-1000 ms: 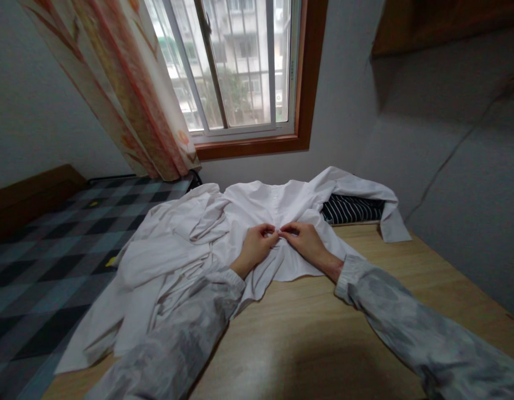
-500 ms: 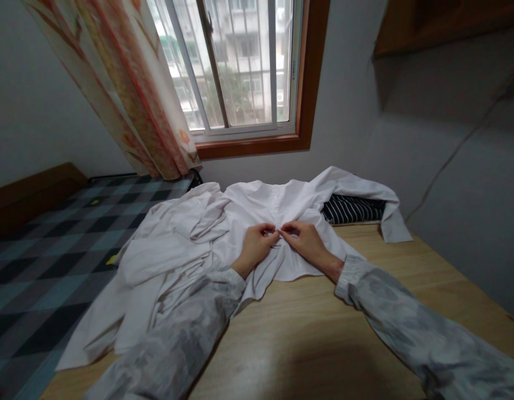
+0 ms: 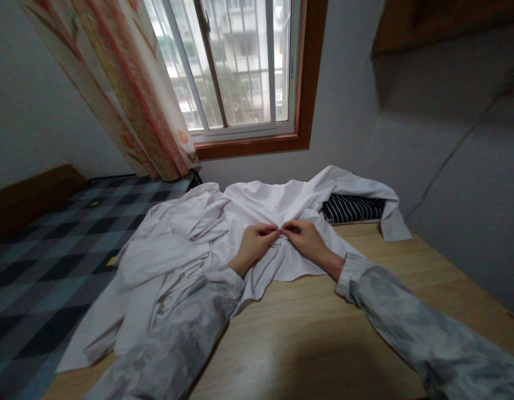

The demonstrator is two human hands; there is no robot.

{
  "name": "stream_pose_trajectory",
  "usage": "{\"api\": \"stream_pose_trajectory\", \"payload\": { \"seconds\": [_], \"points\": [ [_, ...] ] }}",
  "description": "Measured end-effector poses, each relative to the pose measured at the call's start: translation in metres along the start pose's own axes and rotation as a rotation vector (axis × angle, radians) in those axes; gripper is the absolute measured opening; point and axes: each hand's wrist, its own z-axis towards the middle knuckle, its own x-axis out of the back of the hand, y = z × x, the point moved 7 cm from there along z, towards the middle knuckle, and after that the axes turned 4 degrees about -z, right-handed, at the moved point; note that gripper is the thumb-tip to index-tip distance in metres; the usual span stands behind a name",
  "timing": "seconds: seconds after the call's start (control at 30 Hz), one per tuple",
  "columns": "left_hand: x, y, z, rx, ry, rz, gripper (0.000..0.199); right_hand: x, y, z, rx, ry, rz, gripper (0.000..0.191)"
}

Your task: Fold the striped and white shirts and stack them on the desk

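Observation:
A white shirt (image 3: 298,265) lies spread on a wooden table, its front placket running up the middle toward the window. My left hand (image 3: 257,244) pinches the placket from the left, thumb and forefinger together. From the right, my right hand (image 3: 306,240) pinches the same spot, its fingertips almost touching the left ones. The cloth gathers in folds around the pinch. Whatever small part sits between the fingertips is too small to make out. One sleeve (image 3: 367,188) stretches to the right and hangs over a black-and-white striped item (image 3: 352,210).
More white garments (image 3: 165,255) lie heaped left of the shirt. The wooden table (image 3: 290,339) extends toward me. A checked bed (image 3: 44,261) adjoins it on the left. Behind are a window (image 3: 244,66) and a patterned curtain (image 3: 136,94). A cord (image 3: 452,153) runs along the right wall.
Both hands stay at the same spot on the placket. The fingers have shifted slightly, with the left fingertips a little further right. The shirt keeps its place.

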Motion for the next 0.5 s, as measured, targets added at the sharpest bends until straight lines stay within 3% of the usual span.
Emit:
{"api": "stream_pose_trajectory", "payload": {
  "seconds": [0.3, 0.5],
  "points": [
    [-0.001, 0.001, 0.001, 0.001, -0.019, 0.038, 0.029, 0.0, 0.0, 0.0, 0.011, -0.007, -0.007, 0.013],
    [0.003, 0.018, -0.008, -0.121, 0.099, 0.245, 0.02, 0.001, 0.003, 0.0, -0.006, -0.01, -0.02, 0.011]
  ]
}}
